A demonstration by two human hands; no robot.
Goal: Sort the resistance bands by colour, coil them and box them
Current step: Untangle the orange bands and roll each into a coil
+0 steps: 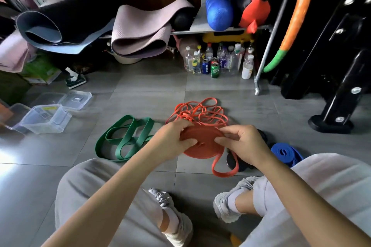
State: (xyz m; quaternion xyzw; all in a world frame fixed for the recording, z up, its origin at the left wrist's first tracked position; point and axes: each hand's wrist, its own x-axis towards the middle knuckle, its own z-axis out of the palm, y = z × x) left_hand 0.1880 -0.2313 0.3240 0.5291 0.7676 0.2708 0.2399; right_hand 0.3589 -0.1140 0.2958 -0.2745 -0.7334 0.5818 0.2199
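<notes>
A flat coil of orange band (200,146) is held above the floor between both hands. My left hand (173,140) grips its left side, thumb on top. My right hand (243,144) pinches the coil's right edge, and a free loop of the band (222,172) hangs below it. Behind the coil lies a loose tangle of thin orange bands (200,114). Wide green bands (124,138) lie loose on the floor to the left. A coiled blue band (285,152) sits to the right, with a dark band partly hidden under my right hand.
Clear plastic boxes (46,119) and a lid (77,99) stand at the left. Bottles and cans (218,60) line the floor under a shelf with rolled mats (138,28). A black rack base (331,122) stands at the right. My knees and shoes fill the foreground.
</notes>
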